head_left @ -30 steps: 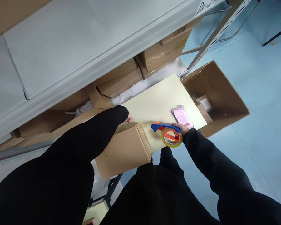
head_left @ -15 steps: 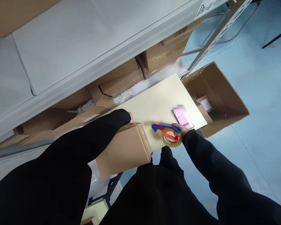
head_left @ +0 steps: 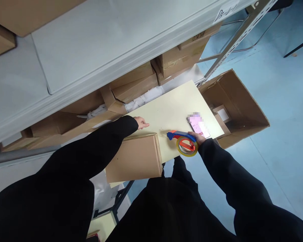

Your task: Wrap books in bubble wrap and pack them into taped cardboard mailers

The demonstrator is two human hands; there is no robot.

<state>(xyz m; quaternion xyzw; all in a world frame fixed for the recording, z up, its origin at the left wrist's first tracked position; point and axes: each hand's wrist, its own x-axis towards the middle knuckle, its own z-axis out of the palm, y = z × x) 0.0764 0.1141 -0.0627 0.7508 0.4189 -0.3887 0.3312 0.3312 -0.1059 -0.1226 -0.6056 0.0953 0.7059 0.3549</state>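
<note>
My right hand is closed around the blue handle of a tape dispenser, which carries a roll of clear yellowish tape on a red hub. Its blue head points left, toward a cardboard box at the near edge of the board. Just beyond the far edge of that box is my left hand, off the cardboard, holding nothing, with a finger stretched to the right. A phone with a pink screen lies on the pale board, beside my right hand.
A large open carton with small boxes inside stands on the floor to the right. Behind the board, shelving holds several cardboard boxes. A metal upright rises at the shelf's right end.
My left hand has come away from the box's edge and its finger now extends. The box sits flatter, its near left corner higher. The dispenser remains in my right hand.
</note>
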